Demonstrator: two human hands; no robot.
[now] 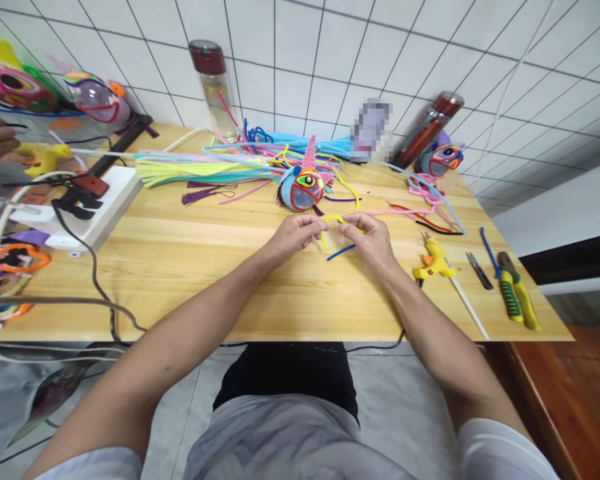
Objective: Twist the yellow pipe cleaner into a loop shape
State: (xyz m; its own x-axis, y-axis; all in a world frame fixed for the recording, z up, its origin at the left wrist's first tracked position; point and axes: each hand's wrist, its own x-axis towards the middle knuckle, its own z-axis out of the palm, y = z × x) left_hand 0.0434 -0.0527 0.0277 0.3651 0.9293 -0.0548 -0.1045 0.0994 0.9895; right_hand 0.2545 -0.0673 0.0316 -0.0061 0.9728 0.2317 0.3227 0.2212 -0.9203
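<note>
Holding a yellow pipe cleaner (335,217).
Head view: left hand (299,232) and right hand (371,237) both pinch firmly on its curved length over the wooden table (290,300), near the horned ball (304,193) and a blue stem (341,252).

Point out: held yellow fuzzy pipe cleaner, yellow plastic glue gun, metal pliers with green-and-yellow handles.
Held yellow pipe cleaner (335,217): head view, top of its arch.
Yellow glue gun (436,257): head view, main body.
Metal pliers (511,297): head view, image-left handle.
</note>
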